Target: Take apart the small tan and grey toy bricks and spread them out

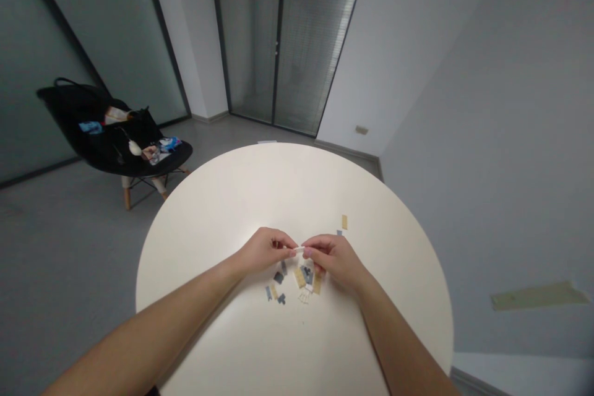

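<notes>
Between my two hands is a small, thin white piece (299, 250), pinched at both ends just above the table. My left hand (268, 251) grips its left end between thumb and fingers. At the other end, the thumb and fingertips of my right hand (333, 255) are closed on it. Below lie several small flat pieces: a tan piece (300, 278), a dark grey piece (278, 277), a grey-blue piece (268, 293) and some thin white pieces (304, 297). Their exact kind is too small to tell. My right hand partly covers the pile's right side.
A round white table (223, 198) carries everything. Beyond my right hand lie a tan rectangle (344, 222) and a small blue-grey piece (339, 232). A black chair (102, 154) with a bag and packets stands at the left. A wall (487, 167) is to the right.
</notes>
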A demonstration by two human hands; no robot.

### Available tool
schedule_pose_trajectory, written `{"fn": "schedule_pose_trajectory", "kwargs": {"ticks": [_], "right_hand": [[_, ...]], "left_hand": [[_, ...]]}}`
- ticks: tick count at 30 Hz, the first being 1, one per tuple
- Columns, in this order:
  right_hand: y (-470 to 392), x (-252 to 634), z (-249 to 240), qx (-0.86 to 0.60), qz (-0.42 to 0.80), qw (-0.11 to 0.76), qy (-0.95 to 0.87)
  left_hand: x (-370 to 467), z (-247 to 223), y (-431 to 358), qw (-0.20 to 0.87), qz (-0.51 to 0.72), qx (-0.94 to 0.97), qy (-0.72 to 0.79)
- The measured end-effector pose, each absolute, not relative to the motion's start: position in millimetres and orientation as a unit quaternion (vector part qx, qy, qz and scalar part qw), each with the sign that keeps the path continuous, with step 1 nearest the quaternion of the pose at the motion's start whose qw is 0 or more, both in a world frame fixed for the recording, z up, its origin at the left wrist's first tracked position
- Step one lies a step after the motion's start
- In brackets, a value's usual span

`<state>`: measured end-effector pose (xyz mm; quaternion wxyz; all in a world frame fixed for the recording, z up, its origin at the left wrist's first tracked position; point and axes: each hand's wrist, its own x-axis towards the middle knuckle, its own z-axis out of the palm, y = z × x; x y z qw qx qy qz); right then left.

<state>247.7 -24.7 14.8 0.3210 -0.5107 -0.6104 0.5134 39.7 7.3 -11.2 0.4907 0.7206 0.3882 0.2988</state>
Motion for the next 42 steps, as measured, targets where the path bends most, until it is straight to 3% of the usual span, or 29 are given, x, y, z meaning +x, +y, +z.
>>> {"fn": "schedule_pose_trajectory", "kwargs": {"ticks": [5, 13, 27, 39, 42], "right_hand": [[-23, 247, 6, -0.477, 0.563, 0.325, -0.592], [-23, 246, 5, -0.424, 0.541, 0.361, -0.631], [-22, 247, 3, -0.429, 0.574, 0.382, -0.584], [-13, 304, 26, -0.522, 0.397, 0.443, -0.612], [-14, 329, 30, -0.558, 0.372, 0.406, -0.621]], "left_hand": [[41, -14, 8, 0.478, 0.312, 0.717, 0.401], [42, -10, 8, 0.45, 0.338, 0.728, 0.391], [41, -8, 7, 0.403, 0.35, 0.759, 0.374], [39, -13, 9, 0.415, 0.338, 0.754, 0.382], [39, -12, 9, 0.419, 0.335, 0.751, 0.385]]}}
